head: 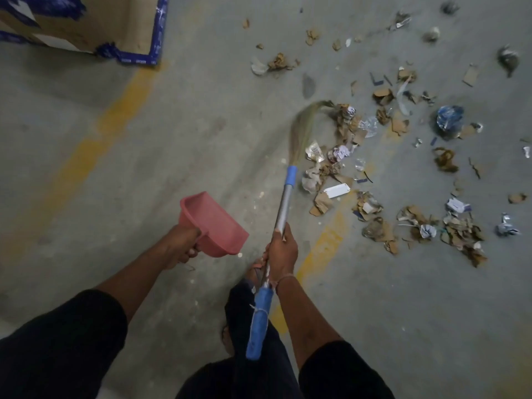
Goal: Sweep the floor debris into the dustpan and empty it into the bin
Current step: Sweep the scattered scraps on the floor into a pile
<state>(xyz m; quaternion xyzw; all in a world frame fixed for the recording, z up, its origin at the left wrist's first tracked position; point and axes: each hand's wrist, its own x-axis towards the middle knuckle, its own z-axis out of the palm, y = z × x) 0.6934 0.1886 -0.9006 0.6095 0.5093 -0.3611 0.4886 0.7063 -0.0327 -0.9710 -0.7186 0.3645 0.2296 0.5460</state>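
No text, label or number can be read; the blue tape [157, 30] on the cardboard box [109, 21] at the floor's far left bears marks too blurred to read.

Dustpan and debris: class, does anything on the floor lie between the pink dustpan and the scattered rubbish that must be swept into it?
Only the broom crosses that gap. The dustpan is held up in the left hand, off the floor, and the debris lies to its right across bare concrete.
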